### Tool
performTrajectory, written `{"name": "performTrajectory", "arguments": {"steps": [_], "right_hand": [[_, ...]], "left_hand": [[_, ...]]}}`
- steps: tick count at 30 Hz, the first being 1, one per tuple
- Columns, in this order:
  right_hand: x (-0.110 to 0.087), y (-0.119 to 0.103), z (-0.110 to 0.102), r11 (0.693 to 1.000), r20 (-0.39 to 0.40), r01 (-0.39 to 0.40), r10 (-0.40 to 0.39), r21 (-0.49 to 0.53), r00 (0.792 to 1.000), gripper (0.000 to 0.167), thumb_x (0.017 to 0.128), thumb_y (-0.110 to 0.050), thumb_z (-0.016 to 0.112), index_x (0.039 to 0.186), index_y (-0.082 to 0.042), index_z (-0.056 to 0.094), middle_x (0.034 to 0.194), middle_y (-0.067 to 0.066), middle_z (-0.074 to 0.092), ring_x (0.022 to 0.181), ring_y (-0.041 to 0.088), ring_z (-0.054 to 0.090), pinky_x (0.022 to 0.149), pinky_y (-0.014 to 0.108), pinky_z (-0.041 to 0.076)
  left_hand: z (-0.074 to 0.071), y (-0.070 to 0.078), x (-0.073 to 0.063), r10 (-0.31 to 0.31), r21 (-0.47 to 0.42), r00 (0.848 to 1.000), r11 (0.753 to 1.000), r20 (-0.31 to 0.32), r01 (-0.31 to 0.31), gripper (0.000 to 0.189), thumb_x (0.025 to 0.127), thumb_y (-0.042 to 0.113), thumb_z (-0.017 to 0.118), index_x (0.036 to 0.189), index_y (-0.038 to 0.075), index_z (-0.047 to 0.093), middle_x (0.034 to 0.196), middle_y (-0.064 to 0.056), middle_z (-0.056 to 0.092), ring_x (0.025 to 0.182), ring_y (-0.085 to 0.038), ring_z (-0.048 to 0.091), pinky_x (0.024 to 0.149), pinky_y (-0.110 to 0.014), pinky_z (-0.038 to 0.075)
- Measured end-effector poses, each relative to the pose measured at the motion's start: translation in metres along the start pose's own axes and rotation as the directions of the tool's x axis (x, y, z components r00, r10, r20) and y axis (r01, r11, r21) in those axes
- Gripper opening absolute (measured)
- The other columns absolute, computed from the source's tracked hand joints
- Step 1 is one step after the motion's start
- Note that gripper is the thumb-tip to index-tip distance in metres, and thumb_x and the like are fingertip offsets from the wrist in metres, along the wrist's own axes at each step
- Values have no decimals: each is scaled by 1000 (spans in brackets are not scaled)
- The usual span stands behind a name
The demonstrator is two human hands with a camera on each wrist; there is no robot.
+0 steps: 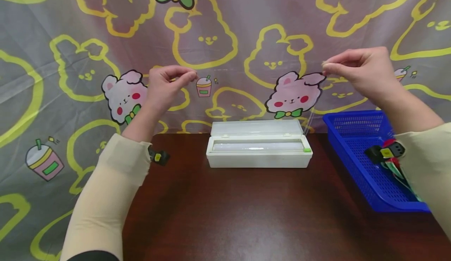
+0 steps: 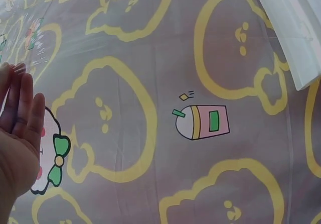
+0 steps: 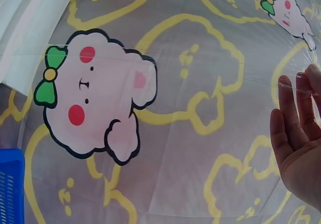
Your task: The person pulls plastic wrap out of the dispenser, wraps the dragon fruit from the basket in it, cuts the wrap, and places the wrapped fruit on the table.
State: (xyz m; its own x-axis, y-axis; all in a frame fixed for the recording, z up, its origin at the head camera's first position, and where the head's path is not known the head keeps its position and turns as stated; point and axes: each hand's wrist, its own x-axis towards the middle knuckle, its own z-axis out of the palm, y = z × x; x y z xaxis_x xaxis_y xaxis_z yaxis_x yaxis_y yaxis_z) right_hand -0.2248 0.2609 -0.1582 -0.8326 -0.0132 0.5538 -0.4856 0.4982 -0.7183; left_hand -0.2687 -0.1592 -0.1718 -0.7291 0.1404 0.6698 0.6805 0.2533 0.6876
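Clear cling film [image 2: 47,45] is pulled up between my two raised hands, nearly invisible against the curtain. My left hand [image 1: 167,85] pinches one corner of it between thumb and fingertips. At about the same height, my right hand [image 1: 366,67] pinches the other corner. Below and between the hands, a white cling film dispenser [image 1: 258,161] sits on the table with its lid [image 1: 257,127] raised. A pale roll shows through its slot, and a small green slider [image 1: 307,150] is at the right end. Fine film folds hang down toward the dispenser's right side.
To the right, a blue plastic basket [image 1: 352,175] stands on the dark wooden table [image 1: 246,210]; red and green items lie in it, partly hidden by my right sleeve. A grey curtain [image 1: 225,18] with cartoon prints hangs behind the table.
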Motion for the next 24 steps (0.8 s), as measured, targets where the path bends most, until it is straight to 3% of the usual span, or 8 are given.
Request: {"name": "performTrajectory", "arguments": {"steps": [10,16,24], "right_hand": [[3,-6,-4,999,-15,38,-38,-3,999,12,88,-18,73,93,-7,77,76,-15,70,76,0,65,67,13,41],[5,-9,-7,997,-15,60,-60,47,998,10,88,-13,73,93,-5,77,76,-13,71,77,1,66,68,12,42],[5,-14,-10,993,-19,92,-90,72,996,10,88,-8,72,95,-3,77,78,-10,71,77,4,66,70,11,44]], "left_hand": [[-2,10,4,32,-11,999,999,-25,-32,14,86,11,74,95,1,77,85,0,72,83,-19,64,78,-25,52],[-3,15,6,39,-19,999,999,-38,-40,13,86,11,74,95,2,77,85,-1,72,83,-20,64,80,-25,52],[-4,17,7,100,-33,994,994,-53,-101,11,86,9,74,93,1,77,83,-3,72,80,-20,65,77,-25,53]]}}
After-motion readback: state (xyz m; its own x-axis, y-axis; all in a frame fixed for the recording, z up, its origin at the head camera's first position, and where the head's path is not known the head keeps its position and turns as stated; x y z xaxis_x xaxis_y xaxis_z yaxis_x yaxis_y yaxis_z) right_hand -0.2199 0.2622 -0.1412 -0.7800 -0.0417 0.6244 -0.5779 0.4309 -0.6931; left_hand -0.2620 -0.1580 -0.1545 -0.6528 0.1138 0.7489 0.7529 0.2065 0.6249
